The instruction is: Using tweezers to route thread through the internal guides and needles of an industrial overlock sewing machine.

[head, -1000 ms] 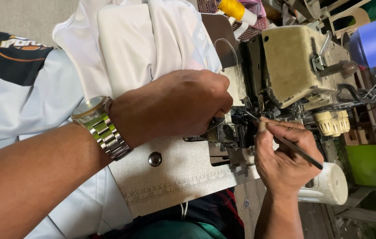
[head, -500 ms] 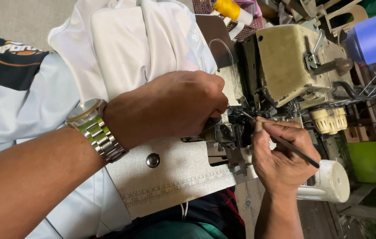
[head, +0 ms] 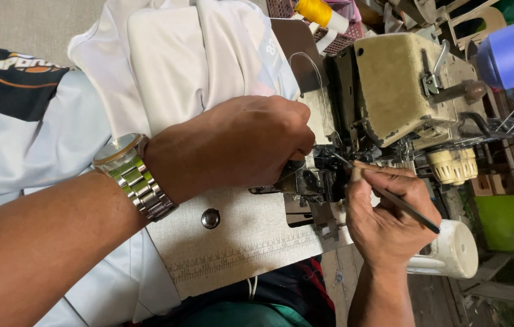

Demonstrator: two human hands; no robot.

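Still Threading: Two Hands Work at the Needle End of a Sewing Machine

Seemingly mid-job, a person bends over a worn, cream-coloured sewing machine whose front cover stands open, baring the dark mechanism at the near edge of the bench. The left hand, a steel wristwatch on its wrist, is curled almost closed, fingertips pinched together right against that mechanism; whether it has hold of a thread there cannot be told, since the fingers hide the spot. The right hand grips a thin dark tool, probably tweezers, in a pen-like hold, its tip reaching into the same cluster of parts just beside the left fingertips.

A fine thread loops down past the machine's head toward the working area, and a yellow thread cone sits beyond the machine at the far edge. White garments lie heaped on the bench behind the left hand, pushed back from the needle area and not under it.

Judging by this, the machine is opened up and the thread brought down to it, but the fine work inside is unfinished: the cover remains open, both hands are occupied at the mechanism, and no fabric is fed in for sewing.
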